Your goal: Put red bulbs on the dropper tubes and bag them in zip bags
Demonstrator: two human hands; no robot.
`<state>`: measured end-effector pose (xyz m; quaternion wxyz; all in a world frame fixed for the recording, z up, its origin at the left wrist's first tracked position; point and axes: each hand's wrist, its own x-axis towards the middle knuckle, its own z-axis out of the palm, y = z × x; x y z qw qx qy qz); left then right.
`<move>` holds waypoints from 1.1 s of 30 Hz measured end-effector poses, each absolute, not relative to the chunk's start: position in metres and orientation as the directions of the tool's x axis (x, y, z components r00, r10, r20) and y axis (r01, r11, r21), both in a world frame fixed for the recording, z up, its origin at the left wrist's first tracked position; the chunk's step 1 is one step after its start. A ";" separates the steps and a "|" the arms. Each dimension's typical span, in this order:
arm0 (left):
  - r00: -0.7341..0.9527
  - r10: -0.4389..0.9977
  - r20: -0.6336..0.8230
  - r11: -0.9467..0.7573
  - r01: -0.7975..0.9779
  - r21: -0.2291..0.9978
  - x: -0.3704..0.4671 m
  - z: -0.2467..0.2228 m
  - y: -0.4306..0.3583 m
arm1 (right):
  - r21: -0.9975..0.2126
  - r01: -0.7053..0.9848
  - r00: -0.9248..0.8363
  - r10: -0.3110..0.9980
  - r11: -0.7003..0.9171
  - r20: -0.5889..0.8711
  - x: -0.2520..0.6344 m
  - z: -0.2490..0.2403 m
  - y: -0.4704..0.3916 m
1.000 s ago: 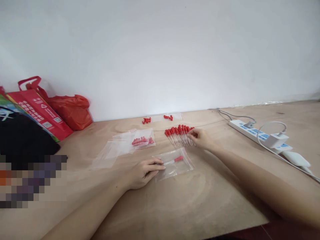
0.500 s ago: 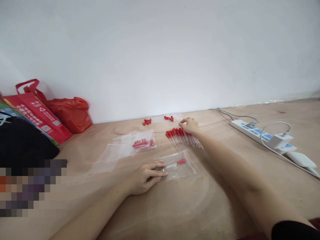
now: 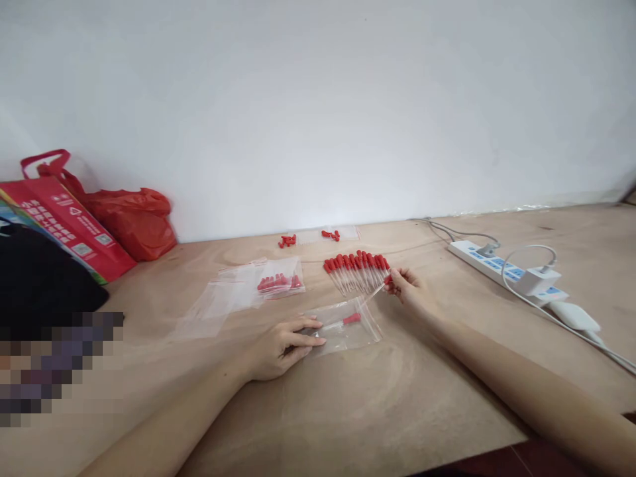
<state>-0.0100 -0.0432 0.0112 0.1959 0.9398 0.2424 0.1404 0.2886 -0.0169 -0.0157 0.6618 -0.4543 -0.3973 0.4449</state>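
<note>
My left hand (image 3: 283,348) lies on the left end of a clear zip bag (image 3: 365,334), fingers stretched out and apart, pressing it to the table. Inside that bag is one dropper (image 3: 352,318) with a red rubber bulb and a clear stem. Between the pinched fingertips of my right hand (image 3: 408,290) is another dropper (image 3: 388,281), held by its red bulb. Its stem slants down left toward the bag's right end; whether the tip is inside I cannot tell. Just behind lies a row of several red-bulbed droppers (image 3: 355,262).
Several flat clear bags (image 3: 213,305) overlap at left, beside a bag of red bulbs (image 3: 278,281). Loose red bulbs (image 3: 287,241) lie near the wall. A power strip (image 3: 477,258) with cables stands at right. Red shopping bags (image 3: 134,225) and a black item (image 3: 44,285) occupy the far left.
My right hand has moved from the dropper row toward me and now holds one dropper beside the zip bag. My left hand stays on the bag; the view has shifted slightly.
</note>
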 end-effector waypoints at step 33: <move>0.830 0.530 0.174 -0.798 0.419 0.434 -0.009 0.014 -0.046 | -0.805 0.520 -0.058 0.953 0.284 0.299 0.281 -0.003 -0.002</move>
